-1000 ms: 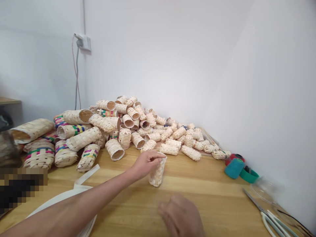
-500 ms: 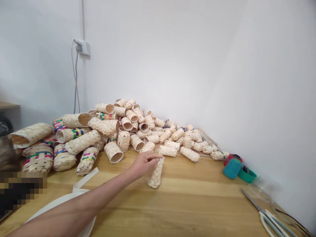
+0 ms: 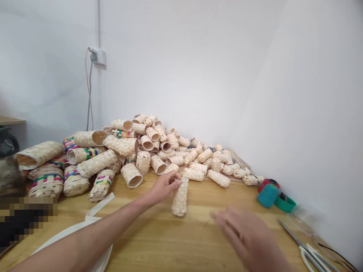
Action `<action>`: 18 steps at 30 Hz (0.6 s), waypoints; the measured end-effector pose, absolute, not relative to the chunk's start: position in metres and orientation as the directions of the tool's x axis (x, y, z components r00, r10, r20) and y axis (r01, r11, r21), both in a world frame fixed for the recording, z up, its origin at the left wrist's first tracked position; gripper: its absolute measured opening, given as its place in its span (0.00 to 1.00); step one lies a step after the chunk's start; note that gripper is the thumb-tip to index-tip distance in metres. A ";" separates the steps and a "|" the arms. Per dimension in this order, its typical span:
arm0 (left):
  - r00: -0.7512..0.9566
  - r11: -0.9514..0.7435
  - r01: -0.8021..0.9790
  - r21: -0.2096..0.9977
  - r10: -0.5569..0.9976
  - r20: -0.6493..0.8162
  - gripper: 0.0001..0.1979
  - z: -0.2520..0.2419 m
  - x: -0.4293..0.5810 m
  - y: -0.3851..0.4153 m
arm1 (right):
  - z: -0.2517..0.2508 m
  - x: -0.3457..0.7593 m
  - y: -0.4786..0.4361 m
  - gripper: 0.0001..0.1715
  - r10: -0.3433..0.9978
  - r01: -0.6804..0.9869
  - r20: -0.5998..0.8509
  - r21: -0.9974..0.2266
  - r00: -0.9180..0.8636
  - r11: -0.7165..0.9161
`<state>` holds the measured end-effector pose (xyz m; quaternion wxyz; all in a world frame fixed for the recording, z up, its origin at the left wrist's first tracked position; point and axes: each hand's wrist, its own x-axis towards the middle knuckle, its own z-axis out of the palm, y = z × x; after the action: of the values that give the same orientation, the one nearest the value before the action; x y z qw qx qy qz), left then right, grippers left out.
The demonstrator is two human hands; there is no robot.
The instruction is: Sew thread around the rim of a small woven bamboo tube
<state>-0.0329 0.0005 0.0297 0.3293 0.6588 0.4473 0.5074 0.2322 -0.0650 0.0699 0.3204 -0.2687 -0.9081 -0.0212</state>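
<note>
Table (image 3: 215, 238): pale wood, filling the lower frame; its near edge and left corner are cut off, and a pixelated block hides part of the left side.
Basket pile (image 3: 147, 149): woven tubes heaped into the wall corner, bigger colour-banded ones on the left, tiny ones trailing right; those underneath are buried from sight.
White strip coil (image 3: 93, 223): flat band looping at lower left, mostly under the forearm.
Right hand (image 3: 249, 238): blurred, low right, fingers spread and loose, gripping nothing; wrist cut off by the frame.
Left hand (image 3: 163, 186): fingertips pinching the rim of the small basket.
Small basket (image 3: 180, 197): upright on the table, mid-frame, just in front of the pile.
Scissors (image 3: 307, 249): lower right, handles partly out of frame.
Tape rolls (image 3: 273, 193): teal, green and red by the right wall, overlapping, hard to separate.
</note>
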 end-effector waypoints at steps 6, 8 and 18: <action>0.120 -0.387 0.261 0.884 0.922 0.368 0.11 0.034 -0.033 -0.002 | 0.105 0.250 -0.012 0.27 0.838 0.895 0.455 -0.167 -0.302 0.413; 0.152 -0.395 0.313 0.864 0.918 0.366 0.11 0.040 -0.033 -0.006 | 0.110 0.245 -0.019 0.27 0.829 0.863 0.453 -0.214 -0.328 0.459; 0.425 -0.616 0.320 0.719 0.772 0.472 0.09 0.053 -0.030 -0.017 | 0.077 0.189 0.005 0.11 0.618 0.470 0.589 -0.407 -0.521 0.783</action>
<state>-0.0302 -0.0166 0.0530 0.2735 0.7986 0.3420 0.4129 0.1891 0.0047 0.0767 0.3758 -0.3139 -0.8663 0.0989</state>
